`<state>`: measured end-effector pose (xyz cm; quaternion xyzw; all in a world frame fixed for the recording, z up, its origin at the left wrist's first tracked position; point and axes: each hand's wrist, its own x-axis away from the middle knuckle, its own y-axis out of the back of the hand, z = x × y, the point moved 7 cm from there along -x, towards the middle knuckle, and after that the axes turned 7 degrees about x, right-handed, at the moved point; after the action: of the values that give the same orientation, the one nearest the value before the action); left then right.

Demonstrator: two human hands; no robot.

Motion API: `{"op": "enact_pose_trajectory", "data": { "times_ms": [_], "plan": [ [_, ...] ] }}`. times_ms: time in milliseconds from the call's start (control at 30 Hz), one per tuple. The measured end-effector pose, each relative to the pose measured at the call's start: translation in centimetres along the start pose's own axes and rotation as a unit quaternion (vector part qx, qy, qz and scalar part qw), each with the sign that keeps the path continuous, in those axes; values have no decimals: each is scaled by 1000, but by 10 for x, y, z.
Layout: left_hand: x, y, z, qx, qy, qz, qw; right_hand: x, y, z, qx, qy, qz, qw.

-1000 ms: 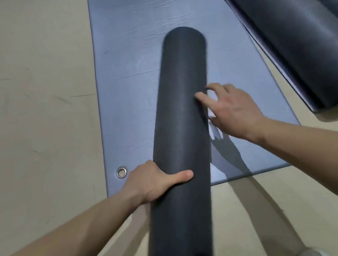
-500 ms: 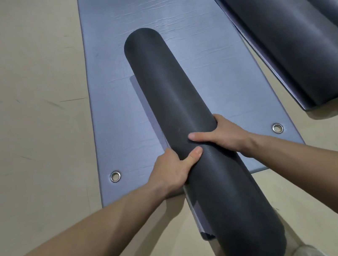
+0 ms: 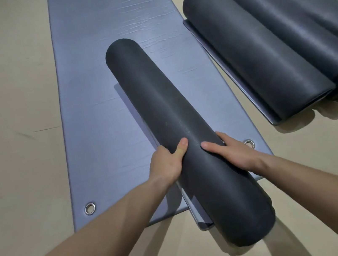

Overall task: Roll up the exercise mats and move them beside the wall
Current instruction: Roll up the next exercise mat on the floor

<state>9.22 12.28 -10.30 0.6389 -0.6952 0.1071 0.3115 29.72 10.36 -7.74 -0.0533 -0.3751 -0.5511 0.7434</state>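
Beige floor [image 3: 5, 109] under flat mat [image 3: 96, 95]

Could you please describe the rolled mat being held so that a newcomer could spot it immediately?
Find the flat grey-blue foam mat spread on the beige floor. Lying diagonally across it is a dark charcoal rolled mat, gripped by the left hand and right hand. Unlike the rolled charcoal mats on the right, it is being held and overhangs the flat mat's near edge.

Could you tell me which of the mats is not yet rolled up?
The blue-grey flat mat with eyelets, spread on the floor under the rolled mat both hands grip; the others are dark rolls.
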Motion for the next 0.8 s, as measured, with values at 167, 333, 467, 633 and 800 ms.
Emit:
{"op": "enact_pose_trajectory", "data": {
  "times_ms": [167,333,467,633,800],
  "plan": [
    [-24,-24,-38,-3,-10,-1,1000,-5,33,-10,21,17,-31,999],
    [-70,-67,-97,5,-54,-27,998,-30,109,8,113,10,-162,980],
    [-88,-115,-139,-99,-146,-51,983,-32,141,7,312,-33,-221,923],
    [-104,-152,-174,-154,-202,-62,965,-35,179,7,332,-31,-244,911],
    [-99,-147,-155,-122,-166,-51,977,-29,161,12,375,2,-255,891]
  ]
}}
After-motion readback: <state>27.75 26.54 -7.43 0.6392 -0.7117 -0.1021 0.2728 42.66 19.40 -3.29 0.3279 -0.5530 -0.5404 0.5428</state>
